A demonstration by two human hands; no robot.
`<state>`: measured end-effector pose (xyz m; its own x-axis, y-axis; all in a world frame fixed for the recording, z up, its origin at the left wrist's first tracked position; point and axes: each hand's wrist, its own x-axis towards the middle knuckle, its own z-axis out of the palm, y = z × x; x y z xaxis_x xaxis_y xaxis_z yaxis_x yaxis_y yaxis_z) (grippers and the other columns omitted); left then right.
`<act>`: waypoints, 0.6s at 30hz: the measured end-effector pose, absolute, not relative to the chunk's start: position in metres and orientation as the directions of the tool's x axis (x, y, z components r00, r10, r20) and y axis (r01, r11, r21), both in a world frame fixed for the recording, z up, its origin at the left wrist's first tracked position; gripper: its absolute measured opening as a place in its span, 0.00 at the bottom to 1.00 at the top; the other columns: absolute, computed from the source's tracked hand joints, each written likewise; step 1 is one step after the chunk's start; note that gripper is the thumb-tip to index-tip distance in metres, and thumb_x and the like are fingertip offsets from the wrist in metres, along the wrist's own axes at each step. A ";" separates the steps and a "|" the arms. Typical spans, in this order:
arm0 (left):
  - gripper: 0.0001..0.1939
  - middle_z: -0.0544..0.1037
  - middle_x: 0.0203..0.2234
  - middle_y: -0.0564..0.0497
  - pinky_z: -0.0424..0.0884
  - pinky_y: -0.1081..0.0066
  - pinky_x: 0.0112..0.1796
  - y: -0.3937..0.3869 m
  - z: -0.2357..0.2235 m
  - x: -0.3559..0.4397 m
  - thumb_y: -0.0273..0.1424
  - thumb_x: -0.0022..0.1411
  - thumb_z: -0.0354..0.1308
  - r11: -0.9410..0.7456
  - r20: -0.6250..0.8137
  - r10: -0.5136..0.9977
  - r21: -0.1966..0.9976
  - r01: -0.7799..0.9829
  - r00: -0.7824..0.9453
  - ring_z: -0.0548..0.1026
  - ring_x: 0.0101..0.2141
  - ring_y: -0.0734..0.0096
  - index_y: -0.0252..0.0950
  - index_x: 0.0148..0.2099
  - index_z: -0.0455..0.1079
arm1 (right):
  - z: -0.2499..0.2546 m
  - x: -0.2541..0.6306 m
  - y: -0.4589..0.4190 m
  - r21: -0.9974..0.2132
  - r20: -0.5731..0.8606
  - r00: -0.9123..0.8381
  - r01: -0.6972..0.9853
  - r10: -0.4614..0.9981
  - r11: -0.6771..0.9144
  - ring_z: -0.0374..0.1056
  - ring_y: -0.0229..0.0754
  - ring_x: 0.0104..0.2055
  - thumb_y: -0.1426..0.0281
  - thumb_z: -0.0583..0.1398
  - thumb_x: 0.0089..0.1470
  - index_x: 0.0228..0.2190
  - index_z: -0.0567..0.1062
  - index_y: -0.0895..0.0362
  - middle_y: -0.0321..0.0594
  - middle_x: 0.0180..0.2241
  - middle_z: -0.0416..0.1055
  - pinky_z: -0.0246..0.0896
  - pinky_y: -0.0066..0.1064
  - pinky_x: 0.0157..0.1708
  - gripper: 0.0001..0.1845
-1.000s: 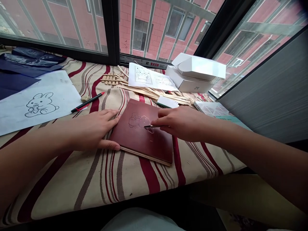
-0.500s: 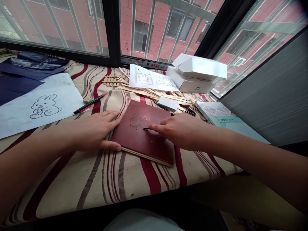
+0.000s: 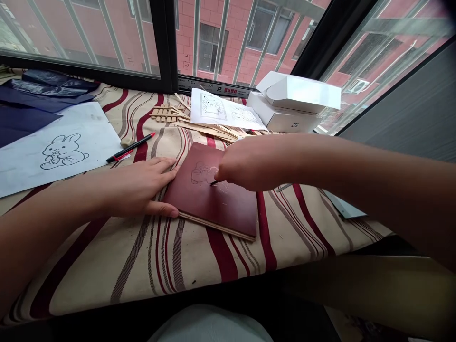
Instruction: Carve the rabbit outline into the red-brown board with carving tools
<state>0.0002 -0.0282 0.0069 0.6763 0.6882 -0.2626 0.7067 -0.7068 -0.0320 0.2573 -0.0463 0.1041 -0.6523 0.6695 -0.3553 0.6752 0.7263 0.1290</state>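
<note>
A reddish-brown wooden board (image 3: pixel 213 209) lies on the striped cloth, with a rabbit outline (image 3: pixel 201 175) partly cut into it in pale lines. My left hand (image 3: pixel 151 187) rests open against the board's left edge, fingers spread and thumb at the near corner. Closed in a grip, my right hand (image 3: pixel 242 164) holds a slim carving tool (image 3: pixel 213 183). Only its dark tip shows, touching or just above the board near the outline; the handle is hidden by my fingers. A small pale shaving (image 3: pixel 224 204) lies on the board.
On the left lie a paper with a rabbit drawing (image 3: pixel 64 152), a black-and-red pen (image 3: pixel 130 148) and dark blue sheets (image 3: pixel 28 121). Behind the board are thin wooden strips (image 3: pixel 206 129), a printed sheet (image 3: pixel 224 111) and a white box (image 3: pixel 285 114). My right forearm covers most of a book (image 3: pixel 345 206).
My right hand has rolled over and its wrist has risen, so the carving tool stands steeper and its tip sits slightly left. My left hand stays on the board's edge.
</note>
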 end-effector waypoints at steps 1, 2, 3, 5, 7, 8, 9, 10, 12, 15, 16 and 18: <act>0.61 0.53 0.77 0.31 0.58 0.51 0.70 -0.028 0.007 0.000 0.72 0.61 0.48 -0.703 -0.268 0.691 -0.029 0.711 0.672 0.56 0.74 0.33 0.31 0.79 0.53 | 0.109 0.251 -0.043 0.203 -0.447 -0.634 0.615 0.631 0.762 0.68 0.40 0.29 0.83 0.61 0.58 0.44 0.87 0.55 0.39 0.30 0.78 0.53 0.34 0.29 0.20; 0.61 0.53 0.78 0.31 0.58 0.50 0.70 -0.028 0.007 0.000 0.73 0.61 0.47 -0.701 -0.272 0.691 -0.027 0.713 0.670 0.56 0.74 0.33 0.31 0.79 0.52 | 0.113 0.245 -0.040 0.266 -0.540 -0.593 0.553 0.597 0.790 0.67 0.39 0.28 0.83 0.59 0.58 0.44 0.86 0.56 0.38 0.29 0.77 0.54 0.34 0.29 0.20; 0.62 0.52 0.78 0.30 0.58 0.50 0.70 -0.028 0.007 0.000 0.73 0.61 0.47 -0.703 -0.273 0.690 -0.028 0.711 0.671 0.56 0.74 0.33 0.30 0.79 0.51 | 0.117 0.238 -0.037 0.294 -0.592 -0.563 0.516 0.577 0.804 0.65 0.38 0.26 0.83 0.59 0.58 0.43 0.86 0.57 0.36 0.27 0.76 0.55 0.33 0.29 0.19; 0.63 0.51 0.78 0.29 0.58 0.49 0.70 -0.028 0.006 -0.001 0.73 0.61 0.45 -0.713 -0.262 0.682 -0.031 0.701 0.682 0.55 0.74 0.32 0.29 0.80 0.50 | 0.123 0.228 -0.031 0.302 -0.625 -0.537 0.504 0.567 0.809 0.63 0.35 0.24 0.82 0.60 0.58 0.42 0.86 0.58 0.33 0.24 0.74 0.55 0.32 0.28 0.17; 0.62 0.52 0.77 0.28 0.58 0.49 0.70 -0.028 0.006 -0.003 0.73 0.62 0.43 -0.724 -0.253 0.672 -0.030 0.689 0.696 0.56 0.74 0.33 0.29 0.80 0.49 | 0.124 0.222 -0.024 0.276 -0.625 -0.536 0.528 0.568 0.803 0.61 0.33 0.23 0.79 0.62 0.61 0.44 0.86 0.58 0.32 0.25 0.75 0.54 0.31 0.29 0.15; 0.62 0.53 0.77 0.28 0.58 0.49 0.70 -0.028 0.005 -0.003 0.73 0.62 0.42 -0.726 -0.250 0.671 -0.030 0.687 0.698 0.56 0.74 0.34 0.29 0.80 0.50 | 0.123 0.222 -0.020 0.255 -0.631 -0.535 0.542 0.562 0.801 0.61 0.32 0.23 0.77 0.62 0.63 0.46 0.86 0.57 0.31 0.27 0.77 0.54 0.30 0.29 0.14; 0.62 0.53 0.77 0.28 0.59 0.48 0.70 -0.028 0.005 -0.003 0.73 0.62 0.42 -0.727 -0.249 0.670 -0.029 0.686 0.699 0.57 0.74 0.34 0.30 0.80 0.50 | 0.122 0.223 -0.016 0.231 -0.640 -0.534 0.552 0.553 0.801 0.62 0.31 0.24 0.75 0.63 0.65 0.48 0.86 0.56 0.31 0.29 0.79 0.54 0.30 0.30 0.13; 0.62 0.53 0.77 0.28 0.59 0.48 0.69 -0.028 0.006 -0.003 0.73 0.62 0.42 -0.727 -0.248 0.670 -0.029 0.686 0.699 0.57 0.74 0.34 0.30 0.80 0.50 | 0.119 0.225 -0.012 0.205 -0.649 -0.533 0.564 0.543 0.800 0.64 0.31 0.26 0.73 0.64 0.66 0.49 0.86 0.55 0.31 0.32 0.80 0.55 0.29 0.31 0.13; 0.63 0.53 0.77 0.27 0.60 0.47 0.69 -0.028 0.006 -0.002 0.74 0.61 0.43 -0.723 -0.251 0.674 -0.031 0.690 0.695 0.57 0.73 0.33 0.29 0.79 0.51 | 0.115 0.230 -0.004 0.155 -0.654 -0.529 0.606 0.541 0.780 0.67 0.30 0.30 0.71 0.65 0.66 0.50 0.85 0.53 0.30 0.35 0.82 0.55 0.28 0.35 0.13; 0.62 0.53 0.77 0.27 0.60 0.48 0.69 -0.027 0.004 -0.002 0.73 0.61 0.45 -0.718 -0.255 0.679 -0.034 0.696 0.688 0.57 0.74 0.33 0.29 0.79 0.53 | 0.110 0.239 0.005 0.078 -0.637 -0.513 0.700 0.576 0.710 0.68 0.28 0.32 0.73 0.66 0.64 0.51 0.84 0.54 0.28 0.33 0.82 0.54 0.27 0.37 0.14; 0.61 0.53 0.77 0.28 0.59 0.48 0.69 -0.027 0.003 -0.002 0.73 0.61 0.46 -0.717 -0.249 0.681 -0.034 0.697 0.689 0.57 0.74 0.34 0.30 0.79 0.53 | 0.110 0.241 0.007 0.049 -0.638 -0.503 0.729 0.583 0.683 0.67 0.28 0.30 0.74 0.66 0.64 0.51 0.84 0.55 0.27 0.30 0.81 0.53 0.27 0.37 0.15; 0.61 0.53 0.77 0.29 0.59 0.49 0.69 -0.027 0.001 -0.003 0.72 0.62 0.47 -0.715 -0.233 0.685 -0.035 0.698 0.690 0.57 0.74 0.36 0.31 0.79 0.54 | 0.110 0.243 0.011 -0.002 -0.661 -0.482 0.767 0.575 0.641 0.63 0.27 0.25 0.75 0.65 0.64 0.51 0.84 0.57 0.25 0.22 0.75 0.52 0.28 0.35 0.15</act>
